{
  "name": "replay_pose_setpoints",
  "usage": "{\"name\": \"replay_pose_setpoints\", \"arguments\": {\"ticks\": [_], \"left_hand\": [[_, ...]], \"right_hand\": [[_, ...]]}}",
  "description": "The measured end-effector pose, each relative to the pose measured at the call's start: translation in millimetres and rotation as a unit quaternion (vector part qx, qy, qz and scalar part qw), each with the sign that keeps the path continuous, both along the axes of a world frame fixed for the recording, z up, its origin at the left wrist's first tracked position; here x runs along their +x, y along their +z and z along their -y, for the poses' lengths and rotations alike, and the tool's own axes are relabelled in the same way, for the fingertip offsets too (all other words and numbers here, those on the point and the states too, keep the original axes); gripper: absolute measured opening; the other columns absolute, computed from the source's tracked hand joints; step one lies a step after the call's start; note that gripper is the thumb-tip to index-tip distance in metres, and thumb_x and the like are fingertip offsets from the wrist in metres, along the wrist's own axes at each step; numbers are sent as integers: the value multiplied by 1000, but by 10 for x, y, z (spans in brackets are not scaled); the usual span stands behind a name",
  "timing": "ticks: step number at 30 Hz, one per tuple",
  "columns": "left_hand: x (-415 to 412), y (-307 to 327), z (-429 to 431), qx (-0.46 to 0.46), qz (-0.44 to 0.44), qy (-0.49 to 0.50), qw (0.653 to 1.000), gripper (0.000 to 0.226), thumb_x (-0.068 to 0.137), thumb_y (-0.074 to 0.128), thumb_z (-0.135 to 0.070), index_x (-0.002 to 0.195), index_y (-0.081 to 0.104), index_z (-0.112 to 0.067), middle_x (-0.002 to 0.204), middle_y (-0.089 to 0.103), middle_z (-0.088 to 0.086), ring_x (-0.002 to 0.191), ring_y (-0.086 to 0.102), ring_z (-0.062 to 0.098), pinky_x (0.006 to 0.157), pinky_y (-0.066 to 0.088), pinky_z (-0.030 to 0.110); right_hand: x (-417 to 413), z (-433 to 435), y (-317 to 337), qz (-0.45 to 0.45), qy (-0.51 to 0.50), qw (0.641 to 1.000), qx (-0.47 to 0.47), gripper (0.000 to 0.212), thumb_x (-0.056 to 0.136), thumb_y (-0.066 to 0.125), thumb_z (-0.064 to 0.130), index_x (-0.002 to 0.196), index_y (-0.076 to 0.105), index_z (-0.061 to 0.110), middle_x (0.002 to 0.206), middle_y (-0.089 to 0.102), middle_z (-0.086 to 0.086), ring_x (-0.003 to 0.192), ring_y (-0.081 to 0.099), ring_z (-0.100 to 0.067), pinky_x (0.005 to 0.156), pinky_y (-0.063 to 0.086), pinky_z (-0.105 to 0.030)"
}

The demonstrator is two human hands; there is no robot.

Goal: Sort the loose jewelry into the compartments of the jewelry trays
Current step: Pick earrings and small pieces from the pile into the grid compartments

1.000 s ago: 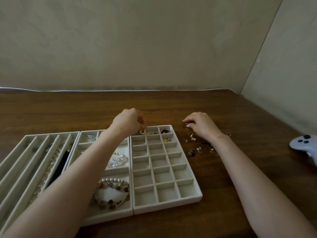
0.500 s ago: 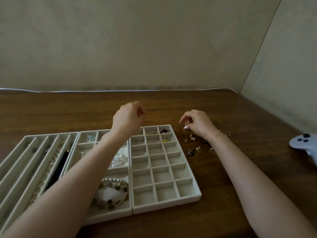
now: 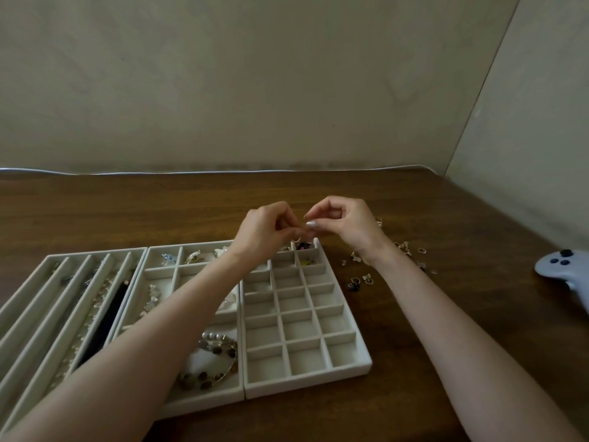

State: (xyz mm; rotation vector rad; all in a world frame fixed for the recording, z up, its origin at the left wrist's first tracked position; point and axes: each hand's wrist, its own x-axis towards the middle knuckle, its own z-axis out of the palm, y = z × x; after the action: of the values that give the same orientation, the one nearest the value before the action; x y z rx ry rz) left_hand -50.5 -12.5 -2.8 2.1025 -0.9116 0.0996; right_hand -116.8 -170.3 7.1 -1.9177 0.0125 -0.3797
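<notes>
Far left on the brown wooden bench [image 3: 127, 212]: pale grey felt tray with long slots [image 3: 95, 252], chains inside. Touching it, pale grey tray with large compartments [image 3: 159, 268], holding a pearl and brown bead bracelet [image 3: 216, 355]. Next, touching, pale grey grid tray [image 3: 306, 382].

Left hand [image 3: 264, 231] and right hand [image 3: 347, 224] meet above its far end. Fingers curled, tips pinched together; held piece too small to tell.

Loose small jewelry [image 3: 358, 282] lies on the bench just right of the grid tray. White game controller [image 3: 557, 269] far right.
</notes>
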Motion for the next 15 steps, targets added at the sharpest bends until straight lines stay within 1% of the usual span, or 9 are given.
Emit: {"name": "replay_pose_setpoints", "arguments": {"ticks": [1,2,4,6,7,9,12,15], "left_hand": [[27,19,-25,6,12,13,1000,9,81,69,-18,86,63,-13,79,67,-2,69,60,5,65,48,18],[55,45,-56,9,26,33,999,6,82,68,-17,86,64,-15,77,66,-5,69,60,4,64,46,16],[125,90,-133,22,51,79,995,2,84,66,-16,84,64,-17,73,64,-8,69,59,5,62,43,17],[180,110,-195,65,65,106,990,4,85,64,-17,82,62,-18,72,62,-8,72,59,10,64,42,22],[199,112,-214,94,60,108,988,6,86,63,-17,81,61,-19,71,61,-8,74,59,11,64,43,24],[219,110,-228,140,38,99,985,9,86,64,-17,79,59,-20,71,60,-10,76,60,13,66,47,28],[239,116,-247,193,16,100,976,12,83,67,-20,74,59,-23,76,61,-7,78,57,13,65,42,28],[252,123,-269,235,4,104,967,10,83,67,-23,74,62,-23,76,59,-8,76,55,11,62,40,25]], "right_hand": [[-11,43,18,0,-12,1000,6,11,83,65,-1,92,67,5,88,71,-9,77,71,-16,70,55,-22],[-20,99,34,4,-35,999,-10,11,85,63,2,95,67,6,89,71,-8,78,71,-15,71,55,-22],[-15,251,34,11,-110,988,-106,10,88,61,9,96,67,12,91,70,-1,80,68,-10,74,54,-21],[0,419,2,2,-182,962,-205,10,89,61,14,96,68,15,94,67,3,84,63,-8,75,48,-19],[9,506,-27,-11,-205,950,-235,10,89,61,15,97,68,15,95,66,4,86,60,-8,74,45,-20],[19,667,-94,-45,-230,933,-273,11,90,61,17,98,68,16,97,65,2,90,58,-9,74,42,-22],[47,876,-201,-82,-264,910,-310,15,90,60,16,103,68,16,108,64,-2,97,58,-14,77,44,-25],[97,1027,-289,-124,-286,886,-343,24,89,60,17,113,64,19,122,57,-6,111,54,-22,89,47,-34]]}}
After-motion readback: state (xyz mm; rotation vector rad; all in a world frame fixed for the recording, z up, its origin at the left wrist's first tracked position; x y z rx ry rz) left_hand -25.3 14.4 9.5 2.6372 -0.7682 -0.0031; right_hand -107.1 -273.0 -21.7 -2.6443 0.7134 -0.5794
